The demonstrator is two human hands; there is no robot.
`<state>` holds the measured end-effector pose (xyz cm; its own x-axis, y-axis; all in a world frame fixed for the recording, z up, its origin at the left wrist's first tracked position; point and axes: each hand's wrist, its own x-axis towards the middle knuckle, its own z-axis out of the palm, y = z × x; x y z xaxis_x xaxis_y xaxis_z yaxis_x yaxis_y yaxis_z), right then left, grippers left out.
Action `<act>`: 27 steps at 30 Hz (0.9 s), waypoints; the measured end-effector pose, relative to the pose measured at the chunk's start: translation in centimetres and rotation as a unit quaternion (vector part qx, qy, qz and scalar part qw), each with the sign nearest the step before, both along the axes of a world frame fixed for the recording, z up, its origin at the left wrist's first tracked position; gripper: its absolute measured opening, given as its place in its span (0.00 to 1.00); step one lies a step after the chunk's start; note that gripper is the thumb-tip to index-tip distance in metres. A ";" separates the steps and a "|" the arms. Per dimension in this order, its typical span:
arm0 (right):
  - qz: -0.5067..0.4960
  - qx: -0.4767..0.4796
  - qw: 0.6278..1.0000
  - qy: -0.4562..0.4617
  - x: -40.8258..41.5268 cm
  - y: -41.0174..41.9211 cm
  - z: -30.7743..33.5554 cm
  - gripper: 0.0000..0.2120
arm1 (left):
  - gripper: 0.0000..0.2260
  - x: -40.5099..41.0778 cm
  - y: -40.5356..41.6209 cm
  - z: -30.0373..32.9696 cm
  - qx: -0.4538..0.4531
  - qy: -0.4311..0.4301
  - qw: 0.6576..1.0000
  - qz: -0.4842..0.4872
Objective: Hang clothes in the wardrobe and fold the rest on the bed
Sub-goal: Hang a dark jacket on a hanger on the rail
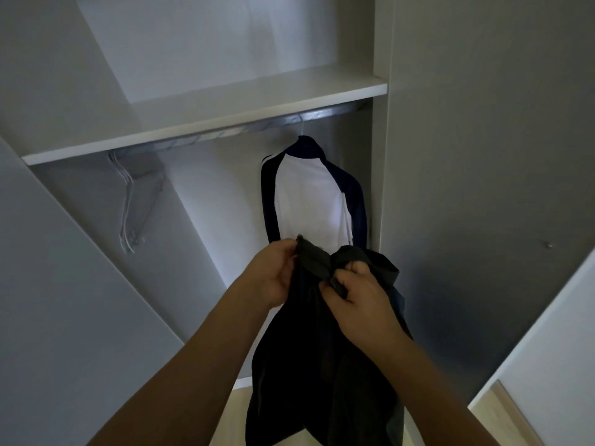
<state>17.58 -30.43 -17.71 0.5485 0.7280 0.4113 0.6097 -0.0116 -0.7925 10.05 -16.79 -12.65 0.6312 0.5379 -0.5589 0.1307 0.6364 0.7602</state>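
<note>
- Dark, limp cloth garment (322, 349) hangs between both hands in front of the open white wardrobe (383, 43); its top edge is bunched
- Left hand (273, 275) pinches the top edge, fingers curled on the fabric; right hand (357, 297) grips a fold just beside it
- White jacket with navy sleeves (309, 201) hangs from the metal rail (257, 127); bare wire hangers (128, 201) hang at the rail's left end

Your wardrobe's rail (257, 126) under the white shelf (206, 130) carries a white-and-navy jacket (309, 201) at right and bare wire hangers (128, 201) at left.
</note>
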 end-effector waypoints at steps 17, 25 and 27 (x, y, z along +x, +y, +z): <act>0.059 -0.050 0.950 0.303 1.6 -0.6 -0.6 0.10 | 0.03 -0.3 0.3 1.6 0.252 -0.106 0.959 0.074; 0.071 -0.036 0.919 0.385 2.2 -1.2 0.6 0.10 | 0.04 -2.7 0.0 2.9 0.384 -0.054 0.916 -0.099; 0.081 -0.037 0.925 0.368 2.3 -1.6 0.7 0.10 | 0.04 -2.7 -0.6 2.5 0.412 -0.026 0.903 -0.121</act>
<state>19.91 -31.99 -17.05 0.5419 0.8361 -0.0857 -0.0970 -0.0391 -0.9945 7.35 -17.35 -10.14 0.7996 0.6005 0.0012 0.1413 -0.1901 0.9716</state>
